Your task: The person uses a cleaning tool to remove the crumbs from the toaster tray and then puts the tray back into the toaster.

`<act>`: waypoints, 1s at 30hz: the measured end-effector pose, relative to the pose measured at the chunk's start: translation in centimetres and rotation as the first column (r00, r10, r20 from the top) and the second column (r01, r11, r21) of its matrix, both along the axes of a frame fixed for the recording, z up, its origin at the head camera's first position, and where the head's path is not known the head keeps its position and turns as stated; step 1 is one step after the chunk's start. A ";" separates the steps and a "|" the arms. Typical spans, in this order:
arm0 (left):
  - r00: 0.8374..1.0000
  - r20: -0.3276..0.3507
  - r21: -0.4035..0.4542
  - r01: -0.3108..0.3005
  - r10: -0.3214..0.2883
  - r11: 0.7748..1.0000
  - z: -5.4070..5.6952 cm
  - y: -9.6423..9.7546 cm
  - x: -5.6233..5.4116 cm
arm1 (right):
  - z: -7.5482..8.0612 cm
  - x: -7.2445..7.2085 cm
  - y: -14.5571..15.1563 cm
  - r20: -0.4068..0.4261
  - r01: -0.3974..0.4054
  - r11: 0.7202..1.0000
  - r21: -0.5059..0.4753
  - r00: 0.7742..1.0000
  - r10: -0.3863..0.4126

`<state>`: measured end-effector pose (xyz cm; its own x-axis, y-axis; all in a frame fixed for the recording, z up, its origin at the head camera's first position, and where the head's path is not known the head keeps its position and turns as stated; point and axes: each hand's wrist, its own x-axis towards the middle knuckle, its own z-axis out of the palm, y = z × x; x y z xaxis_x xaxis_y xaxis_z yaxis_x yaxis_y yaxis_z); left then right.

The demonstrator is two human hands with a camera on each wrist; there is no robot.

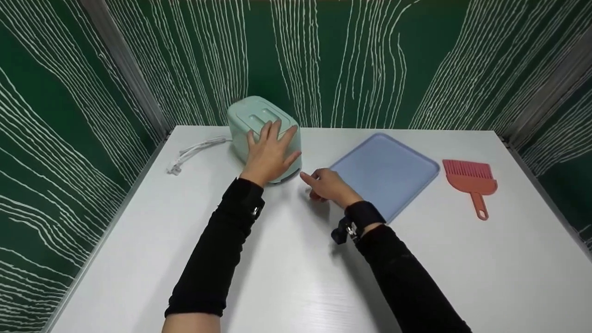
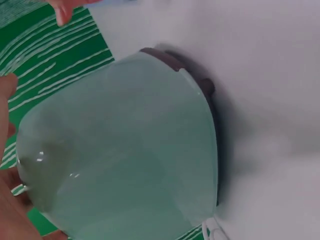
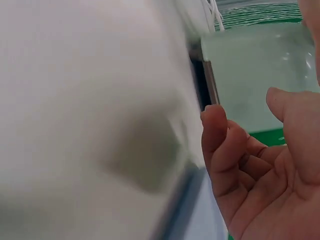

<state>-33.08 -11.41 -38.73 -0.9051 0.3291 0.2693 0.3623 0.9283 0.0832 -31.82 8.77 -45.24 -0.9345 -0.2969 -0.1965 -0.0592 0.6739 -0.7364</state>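
Note:
A mint-green toaster (image 1: pixel 240 134) with slots on top stands near the table's back edge, left of the middle. My left hand (image 1: pixel 269 155) rests on the toaster's top and near end, fingers spread. Seen from the left wrist, the toaster's smooth side (image 2: pixel 125 145) fills the middle, and part of the left hand (image 2: pixel 15 210) shows at the left edge. Just right of the toaster's lower near end is my right hand (image 1: pixel 327 186), holding nothing. In the right wrist view its fingers are loosely curled, close to a dark strip (image 3: pixel 212 82) along the toaster's base.
A light blue tray (image 1: pixel 384 171) lies behind and to the right of the right hand. Farther right are a red-orange hand brush and dustpan (image 1: pixel 471 185). The toaster's white cord with its plug (image 1: pixel 175 167) lies left of it. Patterned green walls (image 1: pixel 347 60) border the white table (image 1: pixel 286 268).

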 end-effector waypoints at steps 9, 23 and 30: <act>0.998 -0.054 -0.025 -0.018 0.017 1.000 -0.6 0.0 0.1 | -2.9 -0.2 -3.7 0.157 0.152 0.956 -0.249 0.981 -0.116; 0.991 -0.116 -0.115 -0.081 0.068 0.990 -2.0 1.0 -0.4 | -3.6 -2.1 -5.4 0.428 0.369 0.782 -0.503 0.892 -0.145; 0.980 -0.184 -0.109 -0.100 0.079 0.989 -2.8 0.5 -0.6 | -3.8 -2.3 -6.5 0.445 0.366 0.682 -0.633 0.893 -0.067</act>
<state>-33.67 -10.90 -41.56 -0.8732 0.2875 0.3935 0.2764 0.9572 -0.0861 -34.17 2.22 -49.08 -0.8920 -0.2831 -0.3523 0.3862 -0.0723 -0.9196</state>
